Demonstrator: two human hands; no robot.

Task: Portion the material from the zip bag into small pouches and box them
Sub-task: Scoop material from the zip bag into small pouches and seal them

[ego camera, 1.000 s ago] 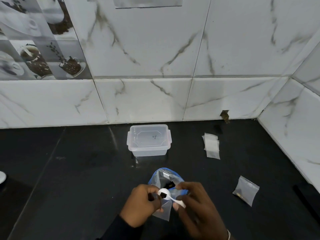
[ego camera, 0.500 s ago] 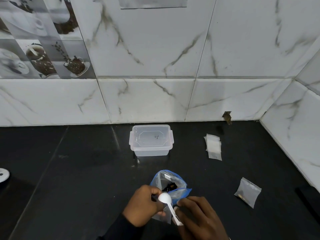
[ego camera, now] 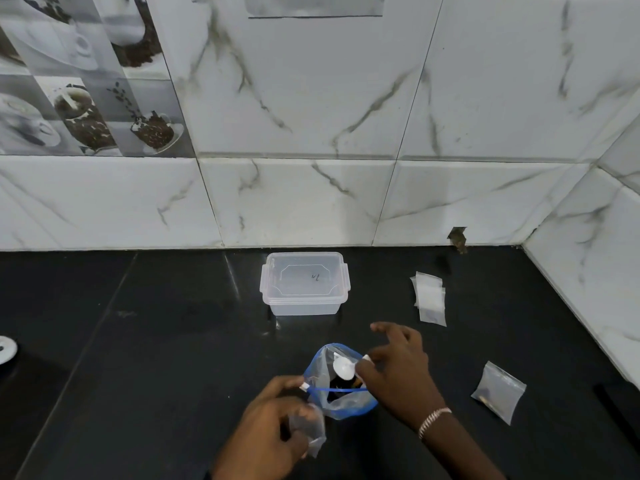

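While the left hand [ego camera: 270, 434] curls round a small clear pouch [ego camera: 310, 431] and its fingertips also pinch the near rim of the zip bag [ego camera: 349, 405], the right hand [ego camera: 398, 375] pinches the handle of a white spoon [ego camera: 342, 367] between thumb and forefinger, its other fingers spread loosely. The spoon's bowl sits at the zip bag's open mouth, and dark material [ego camera: 337, 383] shows lower inside. The step in hand looks like scooping a portion for the held pouch.

To the right of the zip bag and well apart from it, another pouch [ego camera: 498, 391] lies flat on the black surface [ego camera: 156, 358], with a dark speck in one corner. Beyond the zip bag, toward the wall, stands a clear plastic box [ego camera: 304, 285]; whether its lid is on I cannot tell. Beyond and to the right of the zip bag lies a small stack of empty pouches [ego camera: 429, 296].

The likely trouble is spillage. The zip bag is limp and held up by one pinch, so a push from the spoon could fold the rim and tip it. The held pouch is crumpled in that same hand, so its mouth may be too closed to take a spoonful, and dark grains dropped on a black surface would be hard to find
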